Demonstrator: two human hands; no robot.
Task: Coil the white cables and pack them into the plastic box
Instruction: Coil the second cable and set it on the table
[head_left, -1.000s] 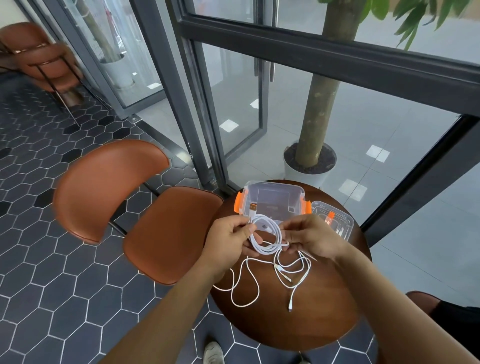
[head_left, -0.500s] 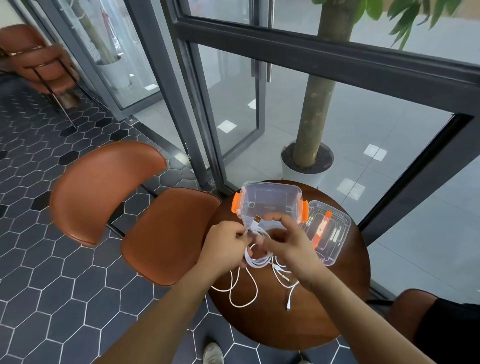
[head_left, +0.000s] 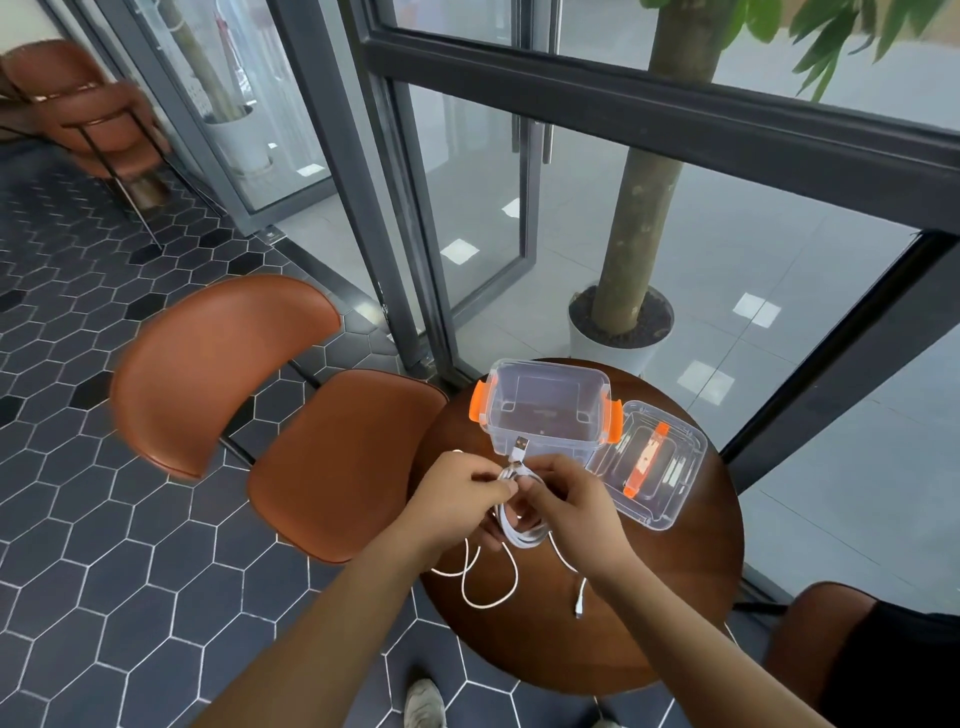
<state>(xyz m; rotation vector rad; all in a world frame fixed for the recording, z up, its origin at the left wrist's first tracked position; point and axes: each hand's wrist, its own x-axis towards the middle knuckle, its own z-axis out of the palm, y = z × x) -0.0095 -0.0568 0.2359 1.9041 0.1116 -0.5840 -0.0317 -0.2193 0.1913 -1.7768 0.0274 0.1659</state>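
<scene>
Left hand (head_left: 457, 499) and right hand (head_left: 566, 499) both pinch the coiled white cable (head_left: 519, 530) above the round table (head_left: 675, 597), just before the open plastic box (head_left: 545, 410). Loose tail trails on wood; second cable possibly tangled.

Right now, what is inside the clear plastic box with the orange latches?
The plastic box holds no cable; through its clear walls only the table shows. The USB plug sticks up in front of its near wall, hiding a small patch. Its lid lies beside it.
</scene>
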